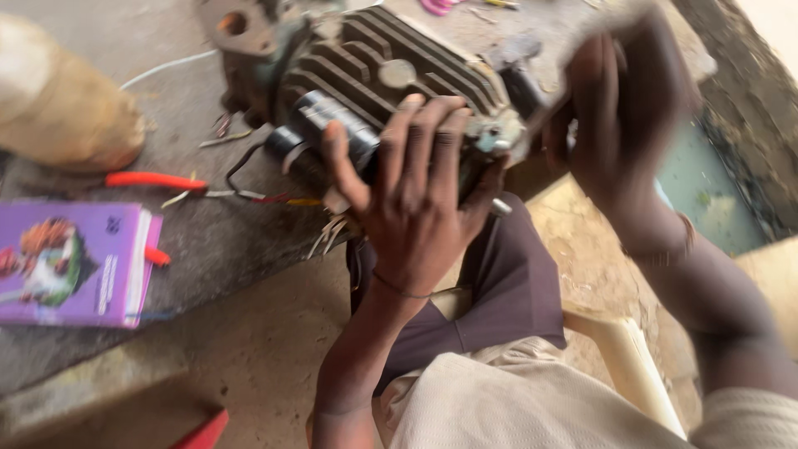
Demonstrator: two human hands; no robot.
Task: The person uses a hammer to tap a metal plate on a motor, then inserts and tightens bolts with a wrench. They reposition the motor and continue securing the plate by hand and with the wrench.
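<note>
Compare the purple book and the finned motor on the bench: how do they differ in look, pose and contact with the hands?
The purple book lies flat and closed; the finned motor is bulky and rests at an angle at the bench edge.
The book is bright purple with a picture cover; the motor is dark, ribbed metal with wires hanging out.
No hand touches the book; the left hand grips the motor, and the right hand is at its end.
Both rest on the grey bench.

One head-worn camera looks steeply down, close over the person's lap and worktable edge (pixel 208 241) (slightly blurred); no second view.
</note>
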